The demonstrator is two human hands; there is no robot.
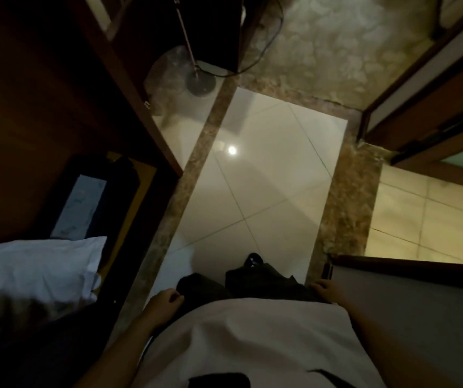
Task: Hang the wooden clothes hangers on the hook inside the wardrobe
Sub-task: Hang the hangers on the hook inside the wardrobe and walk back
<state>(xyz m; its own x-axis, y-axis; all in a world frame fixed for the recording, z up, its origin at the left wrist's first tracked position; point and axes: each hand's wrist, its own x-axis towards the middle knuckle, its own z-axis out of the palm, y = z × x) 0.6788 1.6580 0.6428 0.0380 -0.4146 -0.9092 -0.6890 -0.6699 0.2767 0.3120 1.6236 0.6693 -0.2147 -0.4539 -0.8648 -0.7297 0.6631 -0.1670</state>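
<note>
Open tiled floor [266,169] ahead, hemmed by wardrobe [57,93] left, grey panel [420,317] right.

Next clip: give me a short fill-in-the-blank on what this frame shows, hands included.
1. The left hand and the right hand both hang by the person's sides and hold ____.
2. The pillow at the left edge is ____ in colour.
3. The shoe on the tiled floor is ____ in colour.

Missing words: nothing; white; black.
</note>
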